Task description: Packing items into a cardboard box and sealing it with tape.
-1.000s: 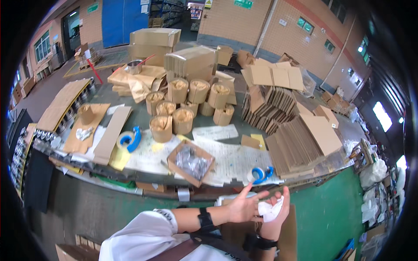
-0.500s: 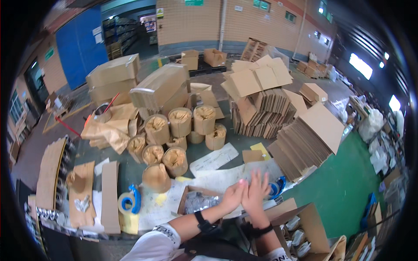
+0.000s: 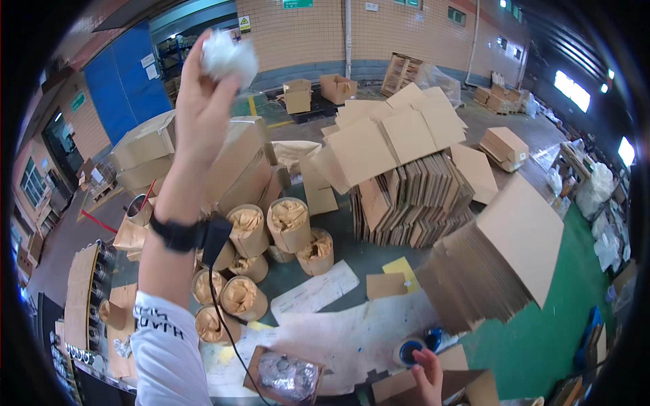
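Observation:
My left hand (image 3: 206, 108) is raised high at the upper left, its fingers closed around a white crumpled wad (image 3: 230, 59) blurred by motion. Low on the right, my right hand (image 3: 426, 379) has its fingers partly spread and slightly bent, with nothing seen in them. It is beside a blue tape dispenser (image 3: 411, 352) and above an open carton (image 3: 474, 386) cut off by the lower edge. Between my arms, a small open box (image 3: 288, 375) holds something wrapped in clear, shiny plastic. A black cable hangs from the device on my left wrist.
Several round cardboard tubs stuffed with brown paper (image 3: 248, 230) stand left of centre, with large cartons (image 3: 145, 149) behind. Stacks of flat cardboard (image 3: 413, 196) rise at the middle and right (image 3: 501, 250). White sheets (image 3: 315, 291) lie on the green table.
My hands were together above the small box. My left hand has swung up and left with the white wad showing in it; my right hand has dropped lower. The view has shifted.

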### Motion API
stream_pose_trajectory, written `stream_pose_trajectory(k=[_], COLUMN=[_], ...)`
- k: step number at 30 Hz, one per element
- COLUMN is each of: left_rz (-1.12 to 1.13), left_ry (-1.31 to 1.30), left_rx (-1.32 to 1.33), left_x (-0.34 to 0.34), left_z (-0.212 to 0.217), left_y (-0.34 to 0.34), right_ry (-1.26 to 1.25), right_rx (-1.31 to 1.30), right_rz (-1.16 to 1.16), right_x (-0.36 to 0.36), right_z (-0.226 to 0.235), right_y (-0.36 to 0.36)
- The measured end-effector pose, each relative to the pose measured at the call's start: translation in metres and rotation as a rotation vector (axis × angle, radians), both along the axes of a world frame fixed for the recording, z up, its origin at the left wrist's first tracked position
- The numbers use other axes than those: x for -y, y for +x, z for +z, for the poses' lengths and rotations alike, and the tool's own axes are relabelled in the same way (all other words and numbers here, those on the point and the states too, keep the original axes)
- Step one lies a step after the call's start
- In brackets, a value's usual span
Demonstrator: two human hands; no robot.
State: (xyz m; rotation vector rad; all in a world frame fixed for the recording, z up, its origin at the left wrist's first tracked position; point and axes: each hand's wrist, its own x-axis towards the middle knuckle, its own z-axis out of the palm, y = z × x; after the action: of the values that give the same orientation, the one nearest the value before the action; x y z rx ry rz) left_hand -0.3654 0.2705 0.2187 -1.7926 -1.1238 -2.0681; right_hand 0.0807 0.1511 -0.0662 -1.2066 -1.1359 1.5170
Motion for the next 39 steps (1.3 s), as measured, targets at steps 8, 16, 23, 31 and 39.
stream_pose_trajectory(k=[8,16,23,31,39], left_rz=[1.247,1.185,0.159,0.086,-0.274], left_ry=[-0.706,-0.995,-0.913,-1.958,-1.842], left_rx=[-0.803,-0.737,-0.271,-0.525,0.509], left_x=[-0.202,-0.158,0.026,0.265,0.35], left_z=[-0.07,-0.095,-0.066,-0.244,-0.399], left_y=[-0.124,-0.153,-0.041,0.043,0.119], right_ry=[-0.142,-0.101,0.044,-0.39,0.547], right_rx=[0.041,0.262,0.361,0.208,0.924], right_rz=[0.125,0.208,0.303,0.779,0.839], right_x=[-0.065,-0.071,-0.076,-0.012,0.057], right_z=[-0.015,-0.03,-0.03,-0.051,-0.134], right_y=[0.0,0.004,-0.013,-0.054,-0.098])
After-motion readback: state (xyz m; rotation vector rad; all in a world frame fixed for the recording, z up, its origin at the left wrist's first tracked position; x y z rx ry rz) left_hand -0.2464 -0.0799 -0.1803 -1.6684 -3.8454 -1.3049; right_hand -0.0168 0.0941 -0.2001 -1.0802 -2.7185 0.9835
